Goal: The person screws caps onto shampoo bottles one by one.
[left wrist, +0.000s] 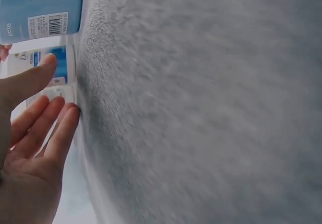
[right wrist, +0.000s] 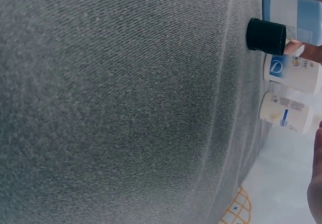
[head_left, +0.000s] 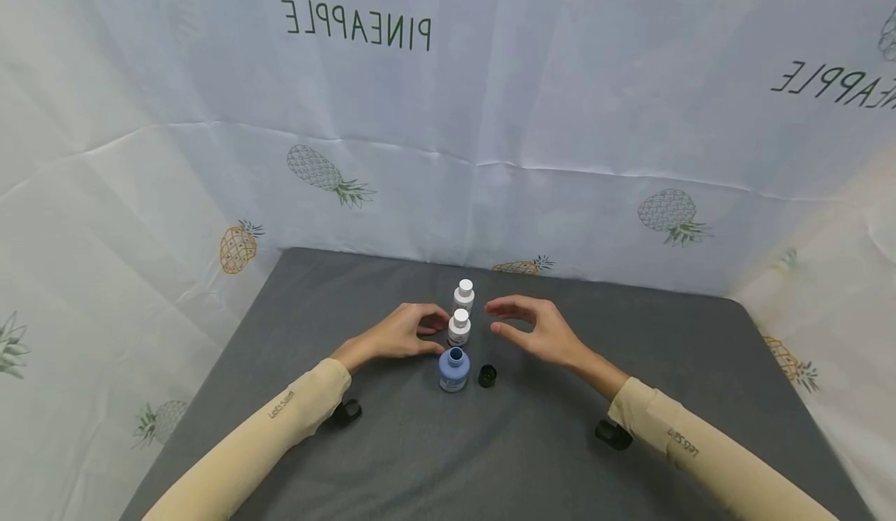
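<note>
Three bottles stand in a row in the head view. Nearest is a blue bottle (head_left: 453, 375) without a cap, its mouth showing. Behind it are a white bottle (head_left: 459, 333) with a white cap and another white bottle (head_left: 463, 298) at the back. My left hand (head_left: 402, 330) is beside the row on the left, thumb and fingers spread; in the left wrist view its thumb overlaps the middle bottle's blue label (left wrist: 59, 65). Right of the row, my right hand (head_left: 539, 328) hovers with loosely bent fingers and holds nothing. A black cap (head_left: 487, 375) sits just right of the blue bottle.
A dark grey cloth (head_left: 420, 459) covers the table. White curtains (head_left: 448, 117) printed with pineapples hang at the back and sides. Small black objects (head_left: 346, 412) lie beside the left sleeve, and another black object (head_left: 613, 434) is by the right sleeve.
</note>
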### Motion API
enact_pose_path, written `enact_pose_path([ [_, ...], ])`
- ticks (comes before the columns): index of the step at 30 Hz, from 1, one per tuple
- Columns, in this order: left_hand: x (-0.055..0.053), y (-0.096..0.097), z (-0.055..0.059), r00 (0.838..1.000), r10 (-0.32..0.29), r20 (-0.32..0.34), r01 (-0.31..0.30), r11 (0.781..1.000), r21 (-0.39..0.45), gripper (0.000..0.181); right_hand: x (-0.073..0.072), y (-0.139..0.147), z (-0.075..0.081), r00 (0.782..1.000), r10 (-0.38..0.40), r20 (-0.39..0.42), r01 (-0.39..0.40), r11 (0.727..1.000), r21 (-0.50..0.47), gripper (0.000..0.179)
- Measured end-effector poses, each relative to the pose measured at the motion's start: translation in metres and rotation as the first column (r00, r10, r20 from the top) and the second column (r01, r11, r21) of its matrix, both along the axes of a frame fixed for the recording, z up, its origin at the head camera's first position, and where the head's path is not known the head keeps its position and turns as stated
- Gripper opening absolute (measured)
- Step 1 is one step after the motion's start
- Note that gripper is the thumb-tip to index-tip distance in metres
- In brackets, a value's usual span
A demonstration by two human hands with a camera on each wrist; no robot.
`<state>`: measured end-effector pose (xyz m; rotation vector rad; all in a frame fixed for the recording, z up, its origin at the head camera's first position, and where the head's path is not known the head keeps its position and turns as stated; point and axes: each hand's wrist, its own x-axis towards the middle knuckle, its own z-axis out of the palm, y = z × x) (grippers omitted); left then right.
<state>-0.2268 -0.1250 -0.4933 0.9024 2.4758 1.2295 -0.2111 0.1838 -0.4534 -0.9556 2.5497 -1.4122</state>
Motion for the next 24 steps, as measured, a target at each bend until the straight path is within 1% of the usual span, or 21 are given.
enact_pose_path([
  [2,0.003,-0.004,0.001,1.0,-0.004,-0.007,0.004,1.0,0.002,0.047,0.001,0.001,-0.001,1.0,0.002,0.004,-0.002,1.0,-0.003,0.036],
  [6,0.01,-0.009,0.004,0.999,-0.031,-0.037,0.031,1.0,0.002,0.043,0.003,0.002,-0.002,1.0,0.008,-0.002,-0.008,1.0,-0.003,0.036],
  [10,0.019,-0.012,0.006,0.998,-0.057,-0.038,0.057,0.998,0.001,0.04,0.003,0.004,-0.006,1.0,0.021,0.005,-0.021,1.0,-0.01,0.036],
  [12,0.024,-0.013,0.006,0.996,-0.08,-0.039,0.08,0.997,-0.002,0.039,0.003,0.004,-0.008,0.999,0.03,0.013,-0.03,0.999,-0.016,0.036],
  [18,0.037,-0.009,0.004,0.989,-0.145,-0.03,0.144,0.989,-0.019,0.046,0.005,0.004,-0.012,0.999,0.047,0.029,-0.046,0.998,-0.033,0.036],
  [24,0.043,-0.005,0.004,0.987,-0.158,-0.018,0.158,0.987,-0.012,0.052,0.008,0.005,-0.016,0.998,0.046,0.048,-0.044,0.998,-0.034,0.036],
])
